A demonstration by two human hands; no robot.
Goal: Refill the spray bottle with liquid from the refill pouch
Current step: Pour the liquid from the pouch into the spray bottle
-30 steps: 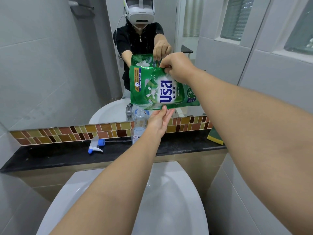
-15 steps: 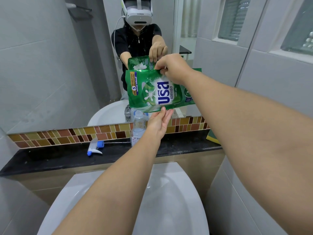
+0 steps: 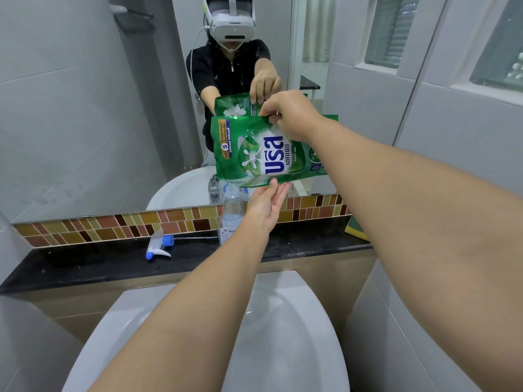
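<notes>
A green refill pouch (image 3: 254, 154) hangs sideways in the air, its lower left corner just above the open neck of a clear spray bottle (image 3: 232, 210). The bottle stands uncapped on the black ledge (image 3: 85, 264) in front of the mirror. My right hand (image 3: 291, 114) pinches the pouch's upper edge. With straight fingers, my left hand (image 3: 266, 203) touches the pouch's bottom edge from below, right beside the bottle. The white and blue spray head (image 3: 158, 246) lies on the ledge to the left, its tube pointing toward the bottle.
A white basin (image 3: 283, 335) sits below the ledge. A yellow and green sponge (image 3: 355, 229) lies at the ledge's right end. The mirror (image 3: 113, 108) behind shows a person wearing a headset. Tiled walls close in on both sides.
The pouch and both hands have shifted slightly left and down toward the bottle's neck. The grip on the pouch is unchanged.
</notes>
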